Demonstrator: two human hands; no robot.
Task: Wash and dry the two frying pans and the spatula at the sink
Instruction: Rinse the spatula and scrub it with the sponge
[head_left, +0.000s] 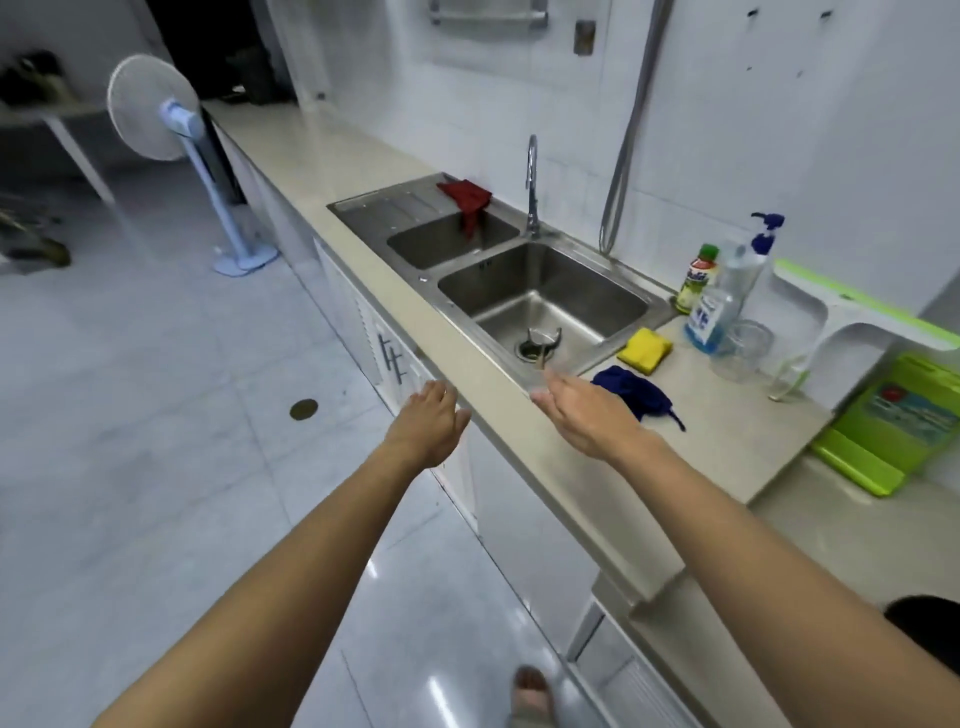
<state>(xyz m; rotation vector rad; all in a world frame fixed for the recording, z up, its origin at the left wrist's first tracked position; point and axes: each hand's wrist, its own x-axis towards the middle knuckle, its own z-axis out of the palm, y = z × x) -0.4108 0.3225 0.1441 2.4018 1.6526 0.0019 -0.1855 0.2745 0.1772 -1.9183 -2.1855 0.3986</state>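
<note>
Along the worktop (519, 415) the sink (545, 296) lies bare of pans and spatula, none in view, sponge (644, 351) and cloth (631, 392) set ready beside it, while left hand (428, 423) and right hand (587, 413) hover, each grip apart, holding nothing.

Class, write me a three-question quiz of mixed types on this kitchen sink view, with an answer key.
1. True or false: a frying pan lies in the large steel sink basin.
2. Which cloth hangs over the small basin's edge: A the red cloth, B the dark blue cloth, C the yellow sponge cloth?
3. What do the left hand and right hand hold?

Key: 1 false; 2 A; 3 nothing, both are open.
</note>
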